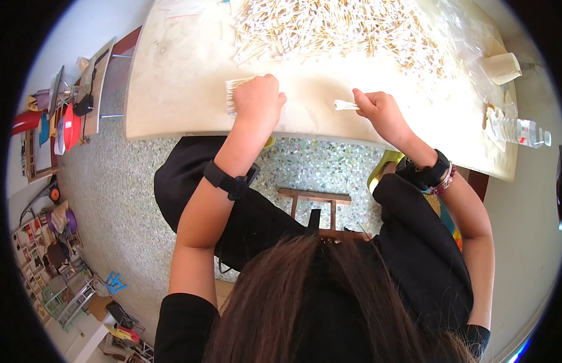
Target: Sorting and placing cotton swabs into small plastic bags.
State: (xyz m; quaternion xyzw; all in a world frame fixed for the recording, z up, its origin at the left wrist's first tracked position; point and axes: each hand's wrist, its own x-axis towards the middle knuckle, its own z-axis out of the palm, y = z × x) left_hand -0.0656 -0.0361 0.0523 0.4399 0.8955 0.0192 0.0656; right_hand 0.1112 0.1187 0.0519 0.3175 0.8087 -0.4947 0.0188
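Observation:
My left hand is closed around a bundle of cotton swabs, whose white tips stick out on its left side, over the near part of the table. To the right, my right hand pinches a few cotton swabs, their white tips pointing left. The rest of those sticks is hidden in my fingers. Beyond both hands, a wide heap of loose cotton swabs spreads across the far part of the pale table.
A clear plastic bottle lies at the table's right side, close to a cream-coloured roll and clear plastic bags. Under the table stands a wooden stool frame. Shelves and a blue stool are off to the left.

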